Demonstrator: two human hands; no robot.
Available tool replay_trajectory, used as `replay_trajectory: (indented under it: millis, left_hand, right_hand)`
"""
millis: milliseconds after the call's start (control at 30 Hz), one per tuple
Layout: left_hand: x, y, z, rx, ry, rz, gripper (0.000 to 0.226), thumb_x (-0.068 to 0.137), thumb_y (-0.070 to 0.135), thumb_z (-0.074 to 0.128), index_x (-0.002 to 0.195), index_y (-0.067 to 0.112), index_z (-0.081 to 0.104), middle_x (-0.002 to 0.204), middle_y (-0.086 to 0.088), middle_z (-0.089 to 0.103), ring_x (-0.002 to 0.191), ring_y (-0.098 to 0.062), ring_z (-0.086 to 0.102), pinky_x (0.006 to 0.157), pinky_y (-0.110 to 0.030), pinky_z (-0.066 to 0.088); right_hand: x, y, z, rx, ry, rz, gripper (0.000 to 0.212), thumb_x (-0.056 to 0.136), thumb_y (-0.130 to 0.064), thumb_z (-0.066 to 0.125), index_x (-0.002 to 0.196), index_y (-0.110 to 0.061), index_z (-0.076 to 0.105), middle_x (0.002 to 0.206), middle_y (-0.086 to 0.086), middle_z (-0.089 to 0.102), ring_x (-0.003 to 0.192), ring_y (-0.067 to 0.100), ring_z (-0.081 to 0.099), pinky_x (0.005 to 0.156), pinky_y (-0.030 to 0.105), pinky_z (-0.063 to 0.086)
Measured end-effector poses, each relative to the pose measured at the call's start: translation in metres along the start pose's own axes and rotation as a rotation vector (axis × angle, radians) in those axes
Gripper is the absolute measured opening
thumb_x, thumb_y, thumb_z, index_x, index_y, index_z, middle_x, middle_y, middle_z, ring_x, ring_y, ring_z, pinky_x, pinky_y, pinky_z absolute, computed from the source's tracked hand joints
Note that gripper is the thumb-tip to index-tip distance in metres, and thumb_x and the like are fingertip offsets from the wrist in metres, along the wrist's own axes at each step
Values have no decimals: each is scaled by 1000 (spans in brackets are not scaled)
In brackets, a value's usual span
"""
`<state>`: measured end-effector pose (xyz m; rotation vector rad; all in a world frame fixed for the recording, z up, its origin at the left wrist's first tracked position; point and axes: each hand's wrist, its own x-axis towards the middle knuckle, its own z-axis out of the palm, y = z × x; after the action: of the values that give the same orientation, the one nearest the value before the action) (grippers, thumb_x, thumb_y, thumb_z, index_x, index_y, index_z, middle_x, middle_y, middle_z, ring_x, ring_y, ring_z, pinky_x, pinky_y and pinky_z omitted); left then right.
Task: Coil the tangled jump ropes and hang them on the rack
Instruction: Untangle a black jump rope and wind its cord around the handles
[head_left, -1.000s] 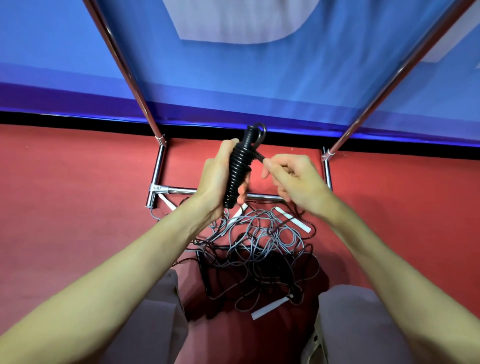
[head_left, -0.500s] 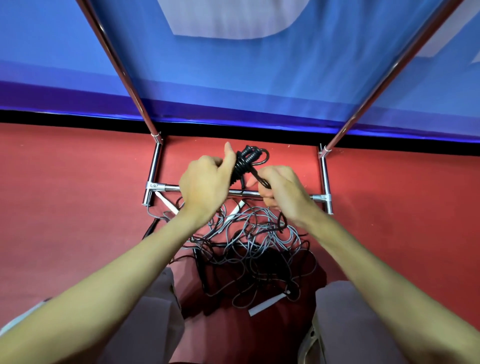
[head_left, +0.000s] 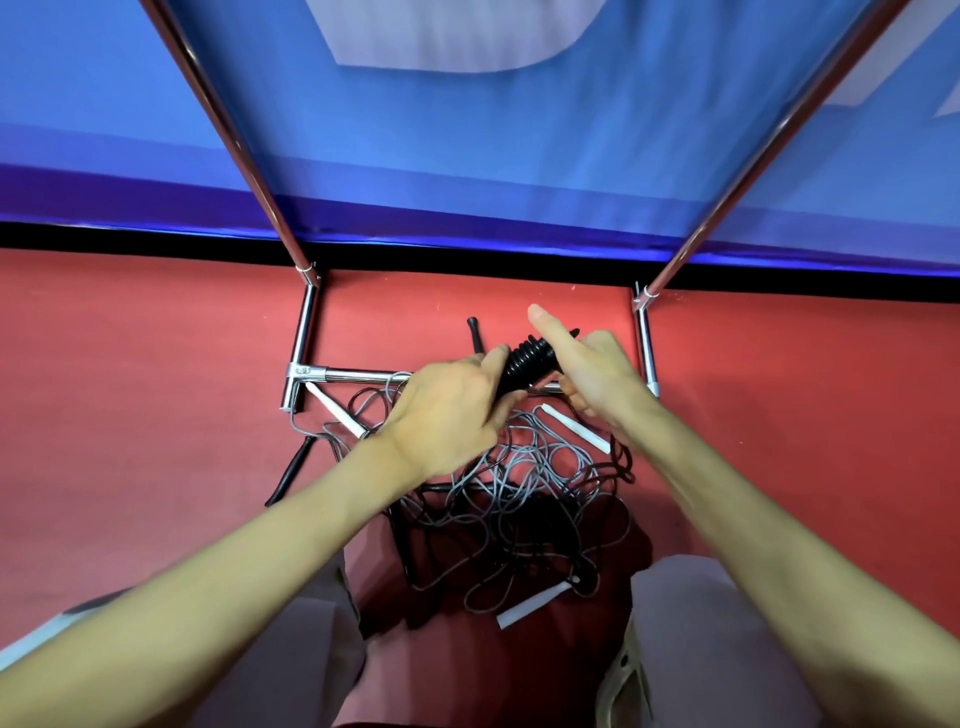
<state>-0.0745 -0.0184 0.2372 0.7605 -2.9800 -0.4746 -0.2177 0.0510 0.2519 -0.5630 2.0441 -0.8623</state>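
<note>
Head view: my left hand (head_left: 447, 410) and my right hand (head_left: 592, 374) both hold the black coiled rope (head_left: 530, 361), wound tight round its handles. My right pointer finger sticks straight out. The bundle is just above the low bar of the shiny rack (head_left: 358, 375). Below my hands, the tangled ropes (head_left: 519, 499) lie on the red floor (head_left: 156, 389).

rope tangle (head_left: 519, 499) filling floor between knees, rack crossbar (head_left: 358, 375) behind

Red floor (head_left: 156, 364), blue wall (head_left: 467, 156)
</note>
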Motion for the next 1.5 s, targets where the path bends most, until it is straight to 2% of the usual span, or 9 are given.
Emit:
replay_trajectory:
  millis: [167, 267, 433, 567, 800, 1067, 1200, 1333, 1500]
  left_hand:
    - [-3, -3, -2, 154, 228, 29, 35, 83, 39, 69, 100, 9, 65, 57, 0, 60, 42, -28, 57, 42, -21, 27]
    - [-2, -5, -4, 99, 385, 9, 36, 81, 47, 60, 98, 17, 68, 59, 4, 61, 45, -25, 58, 42, -20, 32]
    - [7, -7, -24, -846, 69, -266, 43, 76, 41, 74, 99, 7, 61, 73, -4, 66, 59, -17, 58, 52, -25, 43]
    - [8, -6, -41, -1543, -261, -509, 60, 79, 48, 51, 100, -7, 61, 67, -17, 66, 49, -24, 61, 46, -23, 49]
    - [8, 1, -43, -1638, -412, -515, 76, 95, 59, 35, 52, 6, 67, 49, -14, 54, 31, -19, 47, 32, -22, 39]
    - [12, 7, -36, -1707, -149, -493, 65, 98, 52, 34, 73, -3, 59, 57, -15, 49, 30, -16, 41, 28, -19, 33]
    - [17, 2, -43, -1789, -7, -546, 68, 98, 54, 32, 54, 9, 59, 46, -12, 45, 27, -16, 37, 28, -17, 29]
    - [25, -25, -62, -1811, 223, -622, 70, 98, 57, 28, 45, 18, 51, 43, -8, 42, 30, -17, 34, 33, -17, 25]
    - [24, -36, -56, -1693, 269, -748, 61, 97, 60, 32, 61, 13, 48, 45, -6, 44, 34, -16, 37, 36, -20, 28]
  right_hand:
    - [3, -4, 2, 102, -17, -70, 56, 89, -54, 58, 48, -23, 38, 49, -2, 30, 39, 9, 24, 43, 23, 22]
    - [2, -11, -3, 205, -85, -151, 44, 96, -43, 53, 62, -20, 39, 49, -4, 27, 38, 6, 22, 37, 17, 20]
    - [-3, -14, -9, 347, -214, -332, 33, 102, -20, 41, 70, -15, 46, 49, -13, 27, 40, 0, 21, 39, 12, 17]
    - [-8, -13, -9, 301, -298, -421, 30, 101, -17, 41, 72, -14, 49, 58, -2, 25, 45, 3, 22, 44, 15, 15]
    - [-18, -13, 1, 335, -417, -473, 29, 98, -24, 48, 70, -15, 46, 58, -1, 26, 45, 4, 24, 43, 15, 19]
    - [-13, -19, 1, 326, -318, -515, 36, 95, -41, 48, 74, -14, 56, 50, -5, 48, 40, 9, 44, 42, 18, 35]
    - [-7, -13, -7, 244, -242, -477, 47, 96, -44, 39, 74, -10, 62, 49, 3, 42, 36, 14, 39, 40, 19, 33]
    - [-4, -6, -8, 124, -186, -541, 27, 99, -27, 44, 89, -16, 67, 46, -13, 32, 42, 2, 26, 44, 12, 22]
    - [-14, -12, 1, -89, -159, -645, 25, 102, -14, 45, 98, -7, 68, 42, -22, 42, 43, 0, 39, 48, 11, 27]
